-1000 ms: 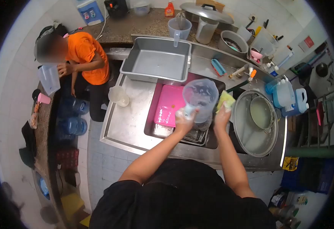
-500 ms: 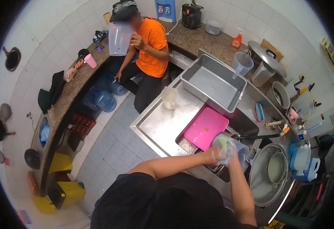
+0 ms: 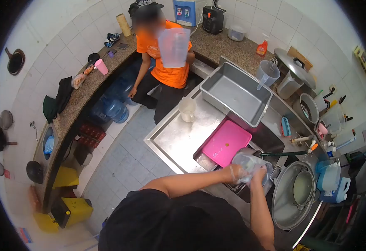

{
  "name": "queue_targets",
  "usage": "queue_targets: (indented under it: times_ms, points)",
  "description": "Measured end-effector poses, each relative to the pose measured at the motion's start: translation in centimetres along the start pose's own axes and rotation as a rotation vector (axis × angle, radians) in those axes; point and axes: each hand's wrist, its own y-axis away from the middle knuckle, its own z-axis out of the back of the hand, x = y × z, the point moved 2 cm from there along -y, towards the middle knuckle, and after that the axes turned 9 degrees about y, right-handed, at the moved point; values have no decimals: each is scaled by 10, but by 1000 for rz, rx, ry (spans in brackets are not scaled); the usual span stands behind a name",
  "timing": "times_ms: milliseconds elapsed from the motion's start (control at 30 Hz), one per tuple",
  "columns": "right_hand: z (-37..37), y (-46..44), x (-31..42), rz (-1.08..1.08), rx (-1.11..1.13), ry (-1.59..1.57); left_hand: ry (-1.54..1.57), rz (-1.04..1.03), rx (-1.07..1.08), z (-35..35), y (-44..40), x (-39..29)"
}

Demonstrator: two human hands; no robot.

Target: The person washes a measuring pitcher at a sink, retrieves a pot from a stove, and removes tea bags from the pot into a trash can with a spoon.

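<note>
Both hands are at a clear plastic jug over the sink, beside the pink tray. My left hand has its fingers against the left side of the jug, with suds on the skin. At the jug's right side is my right hand, its fingers bent and partly blurred. The sponge cannot be made out clearly; something pale shows inside the jug. A cloudy plastic pitcher stands on the steel drainboard.
A grey tub sits behind the sink. To the right is a large metal pot with a smaller bowl inside. A person in orange holds a clear container at the far left side of the sink unit. Blue jugs stand at right.
The view has swung left. My hands have come together at the jug, and the yellow-green sponge is no longer plain to see. The other person's container has moved right.
</note>
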Motion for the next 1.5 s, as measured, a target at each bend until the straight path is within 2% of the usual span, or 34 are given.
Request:
queue_targets:
  times_ms: [33, 67, 133, 200, 233, 300, 367, 433, 467, 567, 600, 667, 800, 867, 933, 1033, 1067, 1167, 1200, 1300, 1333, 1433, 1467, 1500]
  points:
    - [-33, 30, 16, 28, -23, 6, 0, 36, 26, 5, -2, 4]
    - [-48, 48, 17, 148, -42, 110, -89, -20, 117, 18, -7, -4]
    - [-20, 36, -8, 127, 150, 277, -66, -59, 138, 18, -13, -12]
    - [-13, 29, -19, -14, 378, -54, -79, -113, 109, 36, -18, -26]
    - [-10, 22, -23, -79, 385, -53, -59, -101, 111, 35, -17, -28]
    - [-6, 8, -27, -176, 277, 123, -16, -75, 131, 19, -11, -28]
    - [-4, 3, -27, -244, 206, 190, -2, -116, 60, -11, 4, -8]
    - [-18, 13, -12, -183, 112, 138, 38, -83, -50, -12, 17, 5]
    - [-35, 27, 5, -117, 54, 130, -87, 32, 75, -4, 15, 8]
    - [-40, 41, 11, 72, -190, 559, -36, 24, 104, 0, 5, 16]
    - [58, -26, -69, 279, 71, 479, -54, -44, 89, 8, -1, 10]
    - [26, -25, -64, 200, 62, 463, -81, -184, 57, 20, -9, -9]
    - [-49, -3, -1, -173, 189, -118, -140, -82, 32, 16, 4, -10]
    - [-69, 14, 28, -193, 182, -273, -161, -61, 28, 11, 9, -4]
    - [-81, 38, 54, -114, 136, -229, -122, 30, -65, 24, 2, -2]
    - [-83, 61, 62, 290, -23, 794, -68, 143, -181, 25, -8, 16]
    - [-88, 73, 67, 567, -10, 988, -54, 168, -212, 24, -9, 22]
    - [-41, 73, 98, 699, 471, 1403, -63, 107, -165, 65, -21, 0]
    - [-36, 72, 105, 810, 446, 1541, 28, 124, -125, 65, -21, 7]
    - [-26, 71, 111, 1119, 337, 1946, 3, 40, 102, 63, -27, -11]
    - [-21, 67, 101, 1208, 333, 2047, 34, 28, 92, 63, -28, -17]
    - [-31, 56, 56, 632, 287, 1917, -28, 9, 208, 56, -33, -17]
    - [-36, 47, 33, 426, 235, 1654, -57, -57, 208, 46, -31, -16]
    - [-40, 41, 15, 231, 161, 1234, -86, -117, 201, 30, -24, -13]
